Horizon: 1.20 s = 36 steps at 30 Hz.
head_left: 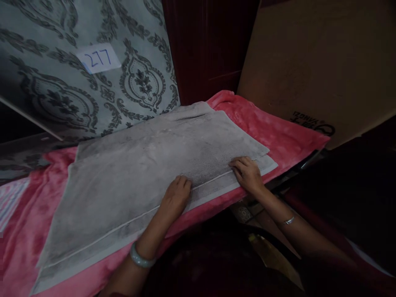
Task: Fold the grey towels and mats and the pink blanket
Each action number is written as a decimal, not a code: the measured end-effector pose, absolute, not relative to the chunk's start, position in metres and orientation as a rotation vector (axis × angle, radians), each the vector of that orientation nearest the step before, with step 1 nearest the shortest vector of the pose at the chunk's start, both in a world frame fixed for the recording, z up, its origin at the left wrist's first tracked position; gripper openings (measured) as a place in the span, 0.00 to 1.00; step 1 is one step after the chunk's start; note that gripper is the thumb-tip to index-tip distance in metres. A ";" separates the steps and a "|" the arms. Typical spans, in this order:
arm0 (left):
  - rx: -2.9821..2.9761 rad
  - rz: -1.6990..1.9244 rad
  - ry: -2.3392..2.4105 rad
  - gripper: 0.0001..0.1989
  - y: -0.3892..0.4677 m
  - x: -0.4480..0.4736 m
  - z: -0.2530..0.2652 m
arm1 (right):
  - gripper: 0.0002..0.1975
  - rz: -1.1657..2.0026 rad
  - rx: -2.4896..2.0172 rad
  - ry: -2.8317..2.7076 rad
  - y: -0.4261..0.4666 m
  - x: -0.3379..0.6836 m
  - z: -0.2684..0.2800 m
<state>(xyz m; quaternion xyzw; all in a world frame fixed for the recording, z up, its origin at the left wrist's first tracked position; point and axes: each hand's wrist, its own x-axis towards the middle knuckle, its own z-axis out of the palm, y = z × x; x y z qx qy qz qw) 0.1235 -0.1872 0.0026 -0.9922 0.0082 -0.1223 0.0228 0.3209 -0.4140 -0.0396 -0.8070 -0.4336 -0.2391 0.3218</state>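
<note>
Grey cloth (pixel 123 185) on pink blanket (pixel 272 128), patterned panel (pixel 142 84), 277 label (pixel 100 58), cardboard (pixel 309 62)

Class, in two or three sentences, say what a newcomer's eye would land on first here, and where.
The bright pink blanket stands out first, spread beneath the wide grey cloth in the middle. Next come the left hand and right hand, both on the cloth near its front edge. At upper left, a white paper marked 277 shows against the patterned backdrop.
</note>
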 end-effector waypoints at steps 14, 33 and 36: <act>-3.147 -0.543 0.216 0.11 -0.188 0.114 0.000 | 0.09 -0.570 -2.030 -1.200 -0.427 0.319 -0.038; -2.996 -0.166 -0.755 0.31 -0.058 0.004 0.004 | 0.34 -0.297 -2.649 -1.199 -0.437 0.365 -0.046; -2.989 -0.127 -0.811 0.32 -0.060 -0.011 0.007 | 0.36 -0.321 -2.596 -1.219 -0.449 0.368 -0.052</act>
